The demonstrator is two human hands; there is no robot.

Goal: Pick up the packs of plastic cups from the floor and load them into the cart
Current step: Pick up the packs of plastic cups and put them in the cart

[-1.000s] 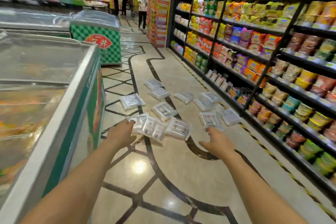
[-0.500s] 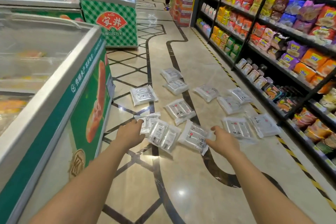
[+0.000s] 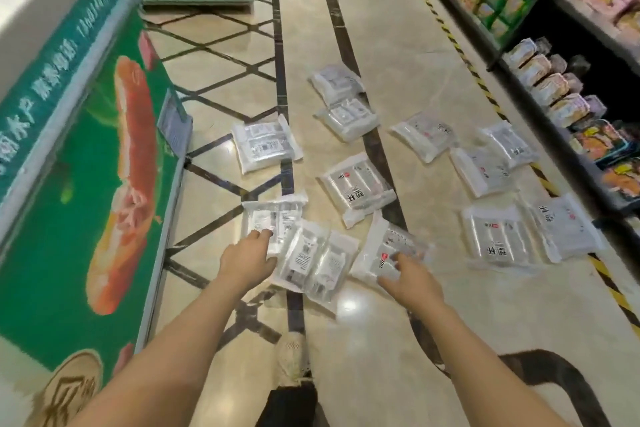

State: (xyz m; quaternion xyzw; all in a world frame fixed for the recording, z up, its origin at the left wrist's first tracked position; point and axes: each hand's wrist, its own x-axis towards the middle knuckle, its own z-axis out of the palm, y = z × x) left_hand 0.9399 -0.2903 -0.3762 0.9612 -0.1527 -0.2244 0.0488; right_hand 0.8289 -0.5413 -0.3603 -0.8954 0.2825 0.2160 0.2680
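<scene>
- Reaching down over a shop aisle, two bare arms stretch toward clear packs of plastic cups strewn on the polished floor (image 3: 398, 55).
- Left hand (image 3: 247, 258), at about 8 o'clock from the middle of the view, has loosely extended fingers whose tips rest on the near-left pack (image 3: 273, 215); it grips nothing.
- Right hand (image 3: 410, 279), at about 5 o'clock, is spread with fingers relaxed, its tips touching or just above the near-right pack (image 3: 388, 246); whether they make contact cannot be told, and it holds nothing.
- Between the two hands lies a middle pack (image 3: 315, 262), tilted and overlapping the near-left pack.
- Beyond it, toward 12 o'clock, sits a central pack (image 3: 358, 187) with a red label mark.
- Further packs lie scattered: one at 10 o'clock (image 3: 265, 147), two touching at 12 o'clock (image 3: 343, 100), and five at 2 to 3 o'clock near the shelving (image 3: 502, 184).
- At 9 o'clock stands a chest freezer (image 3: 86, 156), its green side printed with a picture of red meat.
- At 1 to 3 o'clock runs a dark shelf unit (image 3: 568, 55) stacked with bright snack packets, a yellow-and-black stripe on the floor along its foot.
- At 6 o'clock a pale shoe (image 3: 291, 357) and a dark trouser leg show between the arms.
</scene>
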